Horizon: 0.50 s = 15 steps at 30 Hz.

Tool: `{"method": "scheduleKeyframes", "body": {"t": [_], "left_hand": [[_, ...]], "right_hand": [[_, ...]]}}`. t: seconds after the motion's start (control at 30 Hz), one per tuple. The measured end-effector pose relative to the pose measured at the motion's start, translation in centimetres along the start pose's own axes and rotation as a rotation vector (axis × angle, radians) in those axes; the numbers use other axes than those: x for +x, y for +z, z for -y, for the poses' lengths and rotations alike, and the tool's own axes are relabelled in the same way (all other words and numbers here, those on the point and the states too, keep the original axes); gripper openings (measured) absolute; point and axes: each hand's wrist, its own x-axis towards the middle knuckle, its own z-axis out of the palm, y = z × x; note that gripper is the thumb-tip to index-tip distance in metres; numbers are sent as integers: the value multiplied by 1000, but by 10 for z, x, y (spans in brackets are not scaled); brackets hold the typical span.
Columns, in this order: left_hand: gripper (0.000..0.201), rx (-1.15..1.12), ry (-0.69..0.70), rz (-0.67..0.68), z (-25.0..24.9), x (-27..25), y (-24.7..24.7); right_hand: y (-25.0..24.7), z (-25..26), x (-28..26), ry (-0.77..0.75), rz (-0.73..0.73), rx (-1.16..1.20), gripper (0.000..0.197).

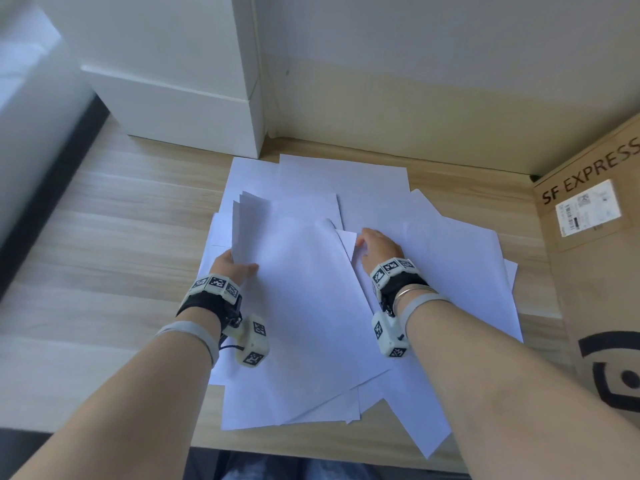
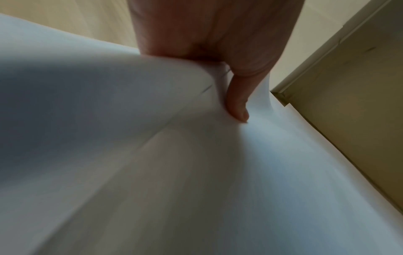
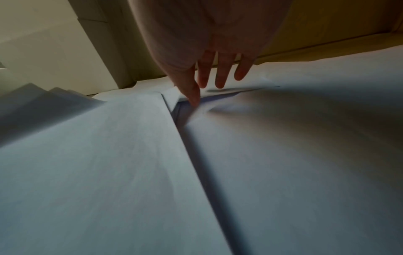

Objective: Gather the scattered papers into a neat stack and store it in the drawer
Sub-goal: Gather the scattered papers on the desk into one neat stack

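Note:
Several white paper sheets point(image 1: 450, 265) lie overlapping on the wooden desk point(image 1: 114, 237). My left hand point(image 1: 232, 266) grips a small bundle of sheets point(image 1: 294, 299) at its left edge, thumb on top, and the far corners fan upward. In the left wrist view the thumb point(image 2: 236, 103) presses on the curled sheets point(image 2: 109, 103). My right hand point(image 1: 379, 245) rests with straight, spread fingers point(image 3: 220, 75) on the loose sheets point(image 3: 305, 138) just right of the bundle point(image 3: 98, 155), its thumb touching a raised sheet edge. No drawer shows.
A white cabinet block point(image 1: 180, 98) stands at the back left of the desk. A brown cardboard box marked SF EXPRESS point(image 1: 595, 271) stands at the right edge. The wall point(image 1: 415, 81) closes the back. Bare wood lies left of the papers.

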Motion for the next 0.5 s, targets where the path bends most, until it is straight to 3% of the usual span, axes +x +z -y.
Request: {"method": "scheduleKeyframes", "body": {"t": [0.1,0.17,0.23,0.5], "left_hand": [[38,10,6,17,-1,3,-3],[37,17,12,16,-2,5,-6],[36,14,18,6,-2,9,-8],[35,69,14,-50,-5,14,-12]], "right_hand": [[2,3,6,3,-83,92,49],[5,3,13,-36,-24,15,68],[6,3,18,-67,36,-83,75],[1,10,30,-25,7,-153,58]]}}
